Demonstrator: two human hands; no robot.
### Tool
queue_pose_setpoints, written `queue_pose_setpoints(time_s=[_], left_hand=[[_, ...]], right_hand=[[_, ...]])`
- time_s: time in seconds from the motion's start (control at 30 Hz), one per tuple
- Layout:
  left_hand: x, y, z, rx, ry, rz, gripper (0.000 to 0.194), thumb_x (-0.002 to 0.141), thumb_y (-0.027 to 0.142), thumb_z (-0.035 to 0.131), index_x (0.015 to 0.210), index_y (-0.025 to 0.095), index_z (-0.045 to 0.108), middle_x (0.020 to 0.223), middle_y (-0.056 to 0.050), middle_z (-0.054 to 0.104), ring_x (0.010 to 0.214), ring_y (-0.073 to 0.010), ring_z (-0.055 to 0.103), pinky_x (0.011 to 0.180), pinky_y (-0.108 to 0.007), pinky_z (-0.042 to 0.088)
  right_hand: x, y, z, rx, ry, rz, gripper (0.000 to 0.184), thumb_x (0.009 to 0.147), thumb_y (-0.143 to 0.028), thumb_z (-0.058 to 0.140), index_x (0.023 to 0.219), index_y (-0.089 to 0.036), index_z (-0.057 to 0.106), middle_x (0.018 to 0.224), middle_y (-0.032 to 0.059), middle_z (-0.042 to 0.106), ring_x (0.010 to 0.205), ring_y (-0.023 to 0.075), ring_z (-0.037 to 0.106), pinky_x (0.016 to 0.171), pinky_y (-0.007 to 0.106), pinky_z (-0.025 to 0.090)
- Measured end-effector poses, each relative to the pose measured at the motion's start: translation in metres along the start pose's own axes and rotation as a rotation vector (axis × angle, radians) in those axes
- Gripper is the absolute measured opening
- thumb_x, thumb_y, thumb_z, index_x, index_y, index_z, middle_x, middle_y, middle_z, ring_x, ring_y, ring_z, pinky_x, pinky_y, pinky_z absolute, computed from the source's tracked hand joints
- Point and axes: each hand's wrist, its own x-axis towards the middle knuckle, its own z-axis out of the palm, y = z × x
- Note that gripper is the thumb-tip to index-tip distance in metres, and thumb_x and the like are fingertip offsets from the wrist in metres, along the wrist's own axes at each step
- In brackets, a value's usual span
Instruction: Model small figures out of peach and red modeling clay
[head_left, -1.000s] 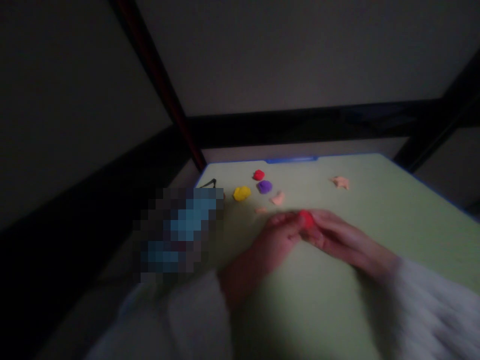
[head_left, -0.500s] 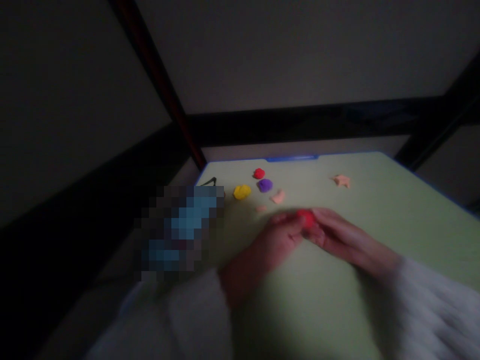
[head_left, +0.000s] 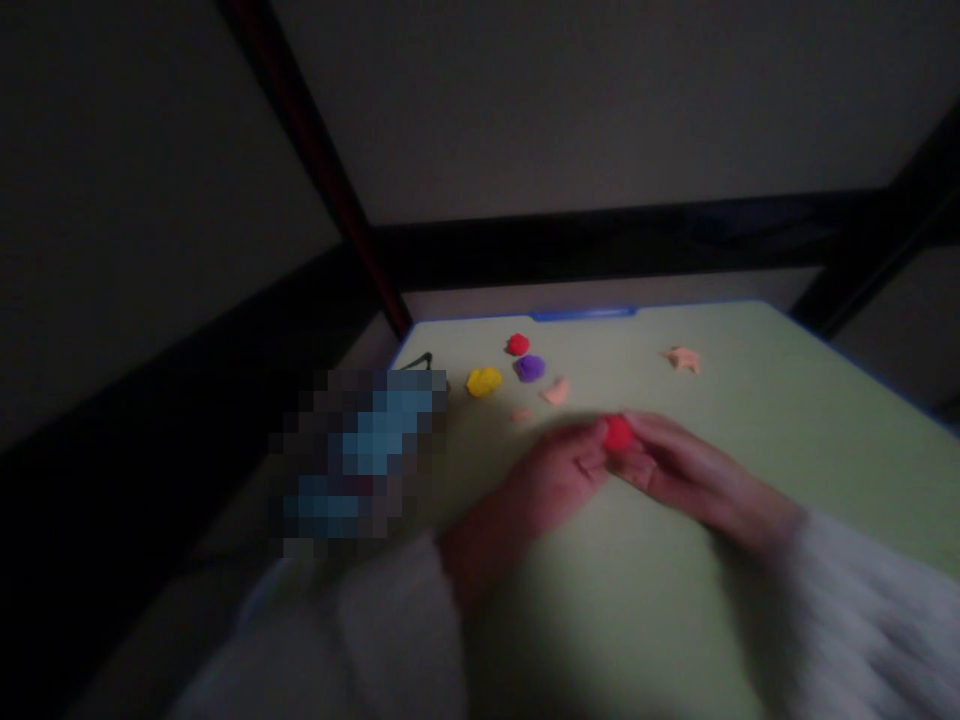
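Observation:
A small red clay ball (head_left: 619, 433) sits between the fingertips of both my hands, just above a pale green board (head_left: 750, 400). My left hand (head_left: 544, 485) pinches it from the left, fingers curled. On the other side my right hand (head_left: 686, 470) closes on it with its fingers. Both wrists wear white fuzzy sleeves. The picture is dim and slightly blurred.
Farther back on the board lie a small red lump (head_left: 517, 345), a purple lump (head_left: 530, 368), a yellow lump (head_left: 484, 381) and several peach pieces (head_left: 556, 392), one (head_left: 682, 359) at the right. A dark frame rail (head_left: 600, 240) runs behind the board.
The red ball and my fingertips have shifted very slightly; the hands keep working it in place. Nothing else has moved.

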Motion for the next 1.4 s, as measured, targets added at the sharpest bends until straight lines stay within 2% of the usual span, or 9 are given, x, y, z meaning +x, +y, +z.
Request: queue_pose_setpoints(time_s=[0.1,0.23,0.43,0.6,0.7,0.8,1.0,1.2,1.4], left_hand=[[-0.002,-0.002,0.002,-0.011,-0.063,0.037,0.014,0.069,0.018,0.067,0.059,0.014,0.058,0.053,0.005,0.045,0.046,-0.0053,0.032,0.057,-0.023,0.036],[-0.003,-0.002,0.004,0.001,0.029,0.056,0.014,0.070,0.015,0.066,0.059,0.015,0.057,0.052,0.005,0.045,0.045,-0.0057,0.030,0.052,-0.022,0.034],[0.000,0.001,-0.001,-0.062,0.087,-0.050,0.018,0.074,0.024,0.064,0.062,0.014,0.054,0.054,0.005,0.044,0.045,-0.0053,0.035,0.049,-0.021,0.032],[-0.001,-0.003,-0.006,-0.020,-0.004,-0.032,0.012,0.069,0.015,0.067,0.064,0.013,0.057,0.054,0.005,0.047,0.049,-0.0061,0.040,0.059,-0.023,0.034],[-0.003,-0.005,-0.005,0.013,0.008,0.021,0.010,0.072,0.019,0.065,0.067,0.013,0.059,0.055,0.004,0.049,0.053,-0.0081,0.043,0.062,-0.025,0.034],[-0.003,-0.005,-0.004,-0.006,0.008,0.053,0.012,0.072,0.018,0.065,0.064,0.013,0.057,0.053,0.005,0.046,0.050,-0.0072,0.041,0.060,-0.024,0.034],[0.001,0.001,-0.003,-0.117,0.123,-0.066,0.020,0.076,0.023,0.061,0.061,0.014,0.051,0.053,0.005,0.045,0.046,-0.0058,0.036,0.055,-0.022,0.033],[-0.002,-0.003,-0.004,-0.026,0.000,-0.007,0.013,0.073,0.014,0.063,0.062,0.013,0.054,0.052,0.006,0.044,0.046,-0.0048,0.034,0.057,-0.022,0.032],[-0.001,-0.004,-0.005,-0.020,0.075,0.012,0.017,0.072,0.017,0.064,0.062,0.015,0.051,0.050,0.006,0.042,0.045,-0.0053,0.034,0.052,-0.022,0.030]], right_hand=[[0.000,0.001,0.000,0.015,-0.002,-0.022,0.019,0.076,-0.027,0.067,0.062,-0.016,0.060,0.055,-0.0058,0.045,0.047,0.0049,0.035,0.047,0.016,0.037],[-0.001,0.001,0.002,-0.018,-0.020,-0.042,0.014,0.076,-0.026,0.068,0.068,-0.016,0.062,0.058,-0.0053,0.045,0.049,0.0051,0.035,0.049,0.015,0.038],[-0.004,-0.006,0.007,-0.040,-0.041,-0.017,0.014,0.075,-0.026,0.068,0.068,-0.016,0.061,0.059,-0.0052,0.047,0.048,0.0044,0.035,0.049,0.016,0.037],[-0.006,-0.008,0.010,-0.031,-0.021,0.019,0.015,0.072,-0.023,0.071,0.063,-0.016,0.061,0.055,-0.0056,0.046,0.047,0.0049,0.036,0.046,0.016,0.034],[-0.004,-0.005,0.009,-0.015,0.008,0.017,0.017,0.071,-0.026,0.072,0.064,-0.016,0.060,0.056,-0.0062,0.044,0.047,0.0051,0.035,0.046,0.017,0.034],[-0.003,-0.003,0.008,-0.019,-0.009,0.019,0.017,0.074,-0.026,0.070,0.064,-0.016,0.060,0.054,-0.0065,0.042,0.046,0.0049,0.033,0.045,0.016,0.033],[-0.005,-0.007,0.008,-0.097,-0.019,0.002,0.011,0.074,-0.027,0.069,0.072,-0.017,0.065,0.062,-0.0034,0.051,0.051,0.0066,0.040,0.052,0.018,0.039],[-0.004,-0.005,0.004,-0.033,-0.010,0.014,0.019,0.075,-0.029,0.068,0.063,-0.016,0.060,0.056,-0.0058,0.045,0.046,0.0045,0.035,0.045,0.015,0.035],[-0.003,-0.002,0.002,-0.023,-0.048,-0.026,0.015,0.075,-0.028,0.069,0.069,-0.015,0.064,0.058,-0.0048,0.049,0.049,0.0049,0.041,0.050,0.016,0.039]])
